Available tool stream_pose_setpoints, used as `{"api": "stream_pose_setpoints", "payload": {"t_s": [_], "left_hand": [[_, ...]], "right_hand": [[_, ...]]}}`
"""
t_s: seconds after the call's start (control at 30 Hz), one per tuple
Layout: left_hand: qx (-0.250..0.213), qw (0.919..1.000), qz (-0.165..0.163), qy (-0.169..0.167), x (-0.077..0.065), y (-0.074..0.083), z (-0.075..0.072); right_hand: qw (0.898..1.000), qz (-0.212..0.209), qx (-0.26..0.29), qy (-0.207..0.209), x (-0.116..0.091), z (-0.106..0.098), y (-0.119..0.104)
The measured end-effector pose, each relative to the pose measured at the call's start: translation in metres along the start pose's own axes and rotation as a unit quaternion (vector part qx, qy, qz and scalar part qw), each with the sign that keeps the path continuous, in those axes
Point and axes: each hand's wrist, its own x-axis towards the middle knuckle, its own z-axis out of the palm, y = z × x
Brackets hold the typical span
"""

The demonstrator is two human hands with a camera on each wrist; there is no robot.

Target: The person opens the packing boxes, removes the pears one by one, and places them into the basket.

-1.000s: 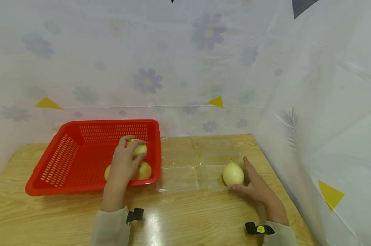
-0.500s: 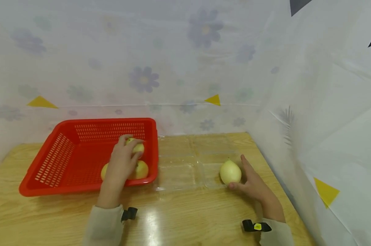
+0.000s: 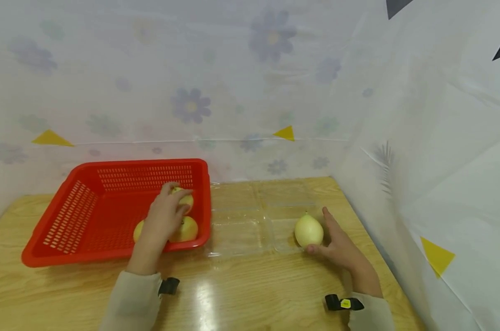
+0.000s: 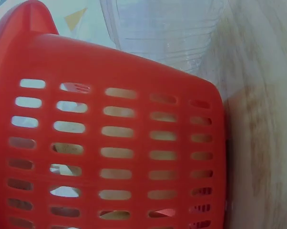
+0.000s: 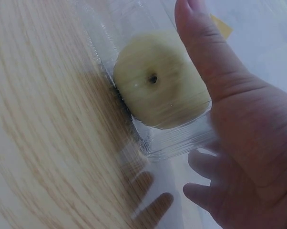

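Inside the red basket (image 3: 121,207), my left hand (image 3: 162,215) has its fingers and thumb curved round a pale yellow pear (image 3: 187,201). Two more yellow fruits lie below it, one at the right (image 3: 189,229) and one partly hidden by the wrist. In the left wrist view the basket's slotted wall hides this hand. At the right, another pear (image 3: 308,231) sits stem up in the front right compartment of a clear plastic tray (image 3: 238,236). My right hand (image 3: 344,244) stands beside it with spread fingers; its thumb overlaps the pear's side and the other fingers are outside the tray wall.
A wooden table (image 3: 250,294) carries the basket and the tray, side by side. A pale flowered sheet (image 3: 233,92) hangs close behind them, and another white sheet (image 3: 448,161) runs along the right edge.
The head view has shifted, so the whole scene slides slightly left. Both hands keep nearly the same places by their pears.
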Motion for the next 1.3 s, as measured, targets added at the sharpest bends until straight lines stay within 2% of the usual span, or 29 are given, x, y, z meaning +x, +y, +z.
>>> {"api": "stream_pose_setpoints", "payload": {"t_s": [0.6,0.8,1.07,1.2,1.3], "left_hand": [[0.011,0.9987,-0.043,-0.025,-0.001,0.000,0.002],[-0.006,0.9981,-0.054,-0.027,-0.002,-0.001,0.002],[0.000,0.9990,-0.037,0.024,-0.006,0.003,-0.004],[-0.009,0.9978,-0.019,0.062,-0.018,0.018,-0.012],[-0.023,0.9945,0.024,0.099,-0.026,0.035,-0.014]], "right_hand": [[1.000,0.001,0.005,-0.001,0.002,0.001,0.000],[1.000,0.006,0.007,-0.002,0.001,0.001,0.000],[1.000,0.005,0.003,0.001,0.001,0.001,0.002],[1.000,0.006,-0.001,0.000,0.001,0.001,0.001],[1.000,0.005,-0.004,0.000,0.001,0.001,0.000]]}}
